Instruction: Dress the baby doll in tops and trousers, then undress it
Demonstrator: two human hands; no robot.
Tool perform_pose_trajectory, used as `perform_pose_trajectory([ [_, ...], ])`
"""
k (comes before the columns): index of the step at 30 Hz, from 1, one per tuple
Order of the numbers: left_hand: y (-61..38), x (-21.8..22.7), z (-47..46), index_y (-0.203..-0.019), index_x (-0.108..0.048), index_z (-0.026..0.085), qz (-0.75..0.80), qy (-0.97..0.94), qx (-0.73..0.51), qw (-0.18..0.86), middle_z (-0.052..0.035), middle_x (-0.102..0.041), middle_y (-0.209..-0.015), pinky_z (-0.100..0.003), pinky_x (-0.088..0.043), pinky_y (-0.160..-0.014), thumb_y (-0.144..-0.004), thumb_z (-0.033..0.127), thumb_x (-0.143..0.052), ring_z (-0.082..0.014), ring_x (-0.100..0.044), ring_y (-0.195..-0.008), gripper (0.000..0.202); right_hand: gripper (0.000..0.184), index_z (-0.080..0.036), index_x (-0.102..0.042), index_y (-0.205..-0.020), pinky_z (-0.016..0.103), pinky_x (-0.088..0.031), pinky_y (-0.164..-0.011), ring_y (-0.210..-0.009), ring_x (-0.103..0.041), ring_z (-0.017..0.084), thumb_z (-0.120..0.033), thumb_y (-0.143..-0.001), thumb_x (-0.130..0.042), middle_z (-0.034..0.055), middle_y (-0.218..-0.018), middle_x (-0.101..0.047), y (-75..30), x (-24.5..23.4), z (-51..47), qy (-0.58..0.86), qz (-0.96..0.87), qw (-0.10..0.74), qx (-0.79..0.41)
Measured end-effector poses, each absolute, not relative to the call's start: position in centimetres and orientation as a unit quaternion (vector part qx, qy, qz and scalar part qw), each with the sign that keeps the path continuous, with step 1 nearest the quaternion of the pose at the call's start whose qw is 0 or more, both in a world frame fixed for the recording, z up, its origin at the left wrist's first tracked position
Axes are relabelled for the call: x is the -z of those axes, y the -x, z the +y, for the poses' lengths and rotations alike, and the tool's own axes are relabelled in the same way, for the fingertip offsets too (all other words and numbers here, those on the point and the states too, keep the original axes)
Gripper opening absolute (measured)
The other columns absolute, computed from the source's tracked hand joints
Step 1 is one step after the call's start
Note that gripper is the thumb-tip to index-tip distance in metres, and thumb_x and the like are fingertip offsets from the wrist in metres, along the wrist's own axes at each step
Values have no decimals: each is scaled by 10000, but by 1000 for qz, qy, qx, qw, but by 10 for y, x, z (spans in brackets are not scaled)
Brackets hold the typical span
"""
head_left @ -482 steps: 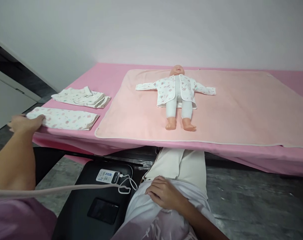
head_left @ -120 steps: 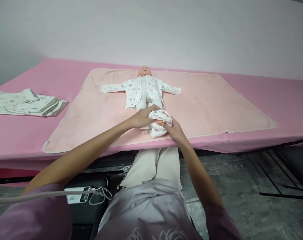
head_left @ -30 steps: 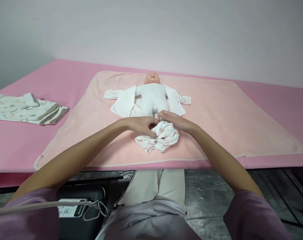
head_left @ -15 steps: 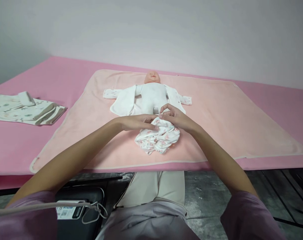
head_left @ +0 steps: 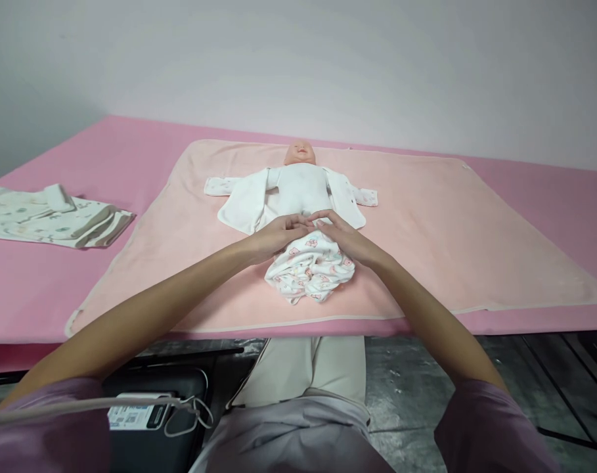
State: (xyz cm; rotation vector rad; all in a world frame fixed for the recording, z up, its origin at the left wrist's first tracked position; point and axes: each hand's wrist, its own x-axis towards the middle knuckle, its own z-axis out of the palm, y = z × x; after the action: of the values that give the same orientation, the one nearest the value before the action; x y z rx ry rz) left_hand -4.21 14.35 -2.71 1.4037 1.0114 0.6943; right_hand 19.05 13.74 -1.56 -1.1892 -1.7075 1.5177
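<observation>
A baby doll (head_left: 298, 184) lies on its back on a pale pink blanket (head_left: 426, 217), head toward the wall, its printed jacket spread open under it. Bunched printed baby trousers (head_left: 309, 269) cover the doll's legs. My left hand (head_left: 277, 234) and my right hand (head_left: 345, 238) meet at the top edge of the trousers, near the doll's hips. The fingers of both hands are closed on the fabric there. The doll's feet are hidden inside the bunched cloth.
Folded printed baby clothes (head_left: 52, 215) lie on the pink table cover (head_left: 42, 282) at the far left. Below the table edge sit a black seat with a power bank and white cable (head_left: 145, 414). A grey wall rises behind the table.
Both hands have drawn the top of the bunched trousers up the doll's legs toward its hips. Earlier, the doll's jacket was opened and the folded trousers were brought over from the left.
</observation>
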Motion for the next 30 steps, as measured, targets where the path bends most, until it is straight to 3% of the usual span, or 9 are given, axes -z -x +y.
perform_pose_trajectory([
  [3,52,35,143,-1141,-712,213,441,-605,-367,552,-53,-748,-969,-307,-524,-687,-745,583,-991,-178,-691,-800,609,530,-235,-728,-1108,317,-460,-722,-831,-603,185,-736,-941,-767,31,-962,-694,-202,17,147,485,-609,249,-576],
  [5,66,41,141,-1098,-714,209,457,-636,-383,490,-36,-722,-908,-304,-510,-697,-774,578,-972,-172,-667,-786,555,557,-205,-749,-966,337,-467,-763,-879,-623,208,-750,-885,-824,55,-956,-715,-211,22,151,489,-611,215,-584],
  [8,89,51,134,-1006,-736,204,495,-695,-363,375,-29,-702,-859,-305,-463,-692,-865,554,-886,-161,-606,-744,406,534,-208,-733,-891,323,-417,-738,-837,-594,196,-698,-809,-929,27,-872,-686,-221,34,148,490,-638,203,-558],
  [11,97,57,127,-878,-710,200,509,-725,-333,323,-11,-659,-791,-299,-383,-651,-885,538,-853,-144,-514,-683,367,515,-212,-714,-890,302,-398,-722,-818,-574,173,-640,-780,-979,3,-856,-652,-219,44,142,457,-654,258,-544],
  [13,92,56,127,-834,-676,197,483,-719,-338,368,-1,-616,-758,-289,-360,-635,-879,554,-867,-138,-492,-677,407,539,-216,-685,-888,295,-405,-706,-791,-571,163,-634,-758,-999,-3,-853,-653,-211,44,139,427,-621,308,-581],
  [18,70,36,142,-887,-665,197,396,-549,-405,615,-14,-655,-816,-271,-449,-646,-775,621,-972,-147,-590,-717,535,580,-234,-623,-905,291,-447,-685,-749,-569,156,-595,-717,-1037,-8,-856,-654,-188,28,137,363,-489,391,-690],
  [22,81,35,151,-851,-685,183,406,-497,-413,646,-22,-655,-803,-272,-455,-644,-719,613,-1019,-148,-599,-715,560,589,-238,-605,-886,306,-455,-708,-776,-557,170,-616,-718,-1025,0,-866,-628,-195,28,140,357,-487,395,-693],
  [26,101,56,148,-872,-644,193,464,-556,-412,553,-19,-625,-805,-287,-407,-636,-793,643,-956,-150,-564,-706,553,567,-234,-562,-825,319,-383,-695,-724,-469,163,-708,-894,-866,-13,-769,-511,-213,46,146,409,-598,355,-591],
  [30,101,73,157,-963,-559,224,491,-673,-431,346,-30,-562,-949,-329,-442,-715,-991,604,-761,-174,-512,-797,431,527,-240,-544,-848,382,-436,-781,-818,-505,203,-712,-1024,-698,45,-946,-558,-208,64,160,449,-740,388,-318],
])
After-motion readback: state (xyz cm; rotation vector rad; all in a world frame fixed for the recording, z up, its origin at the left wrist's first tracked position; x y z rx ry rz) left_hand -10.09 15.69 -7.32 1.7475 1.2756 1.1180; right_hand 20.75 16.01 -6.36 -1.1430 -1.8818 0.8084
